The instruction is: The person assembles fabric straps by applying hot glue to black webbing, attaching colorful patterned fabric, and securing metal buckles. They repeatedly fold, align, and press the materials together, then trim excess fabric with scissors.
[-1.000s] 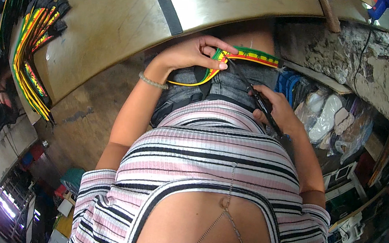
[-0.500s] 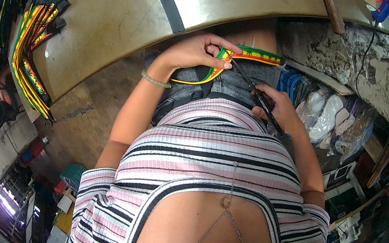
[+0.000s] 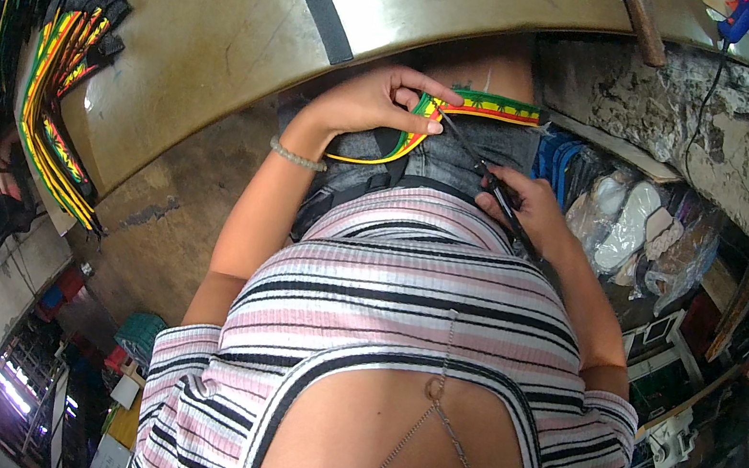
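Item in hand: striped strap (image 3: pixel 485 107), green, yellow and red, upper centre of frame, just below the edge of the table (image 3: pixel 231 29). My left hand (image 3: pixel 370 103) is closed on its near end, thumb and fingers pinching the band where it bends down into a yellow loop toward my lap. My right hand (image 3: pixel 524 208) is wrapped around a thin dark tool (image 3: pixel 481 168), probably scissors, its tip touching the strap just beside my left fingertips; I cannot tell whether the blades are parted.

Finished stock, as I judge it: a bundle of like straps (image 3: pixel 59 109) with black ends, laid in a fan along the table's left edge, far left of frame.

Progress: many pieces appear done; the one I hold looks mid-trim, not yet put with the others.

Other: grey bead bracelet (image 3: pixel 297 158) on my left wrist; bagged goods (image 3: pixel 628 223) on shelving at right.
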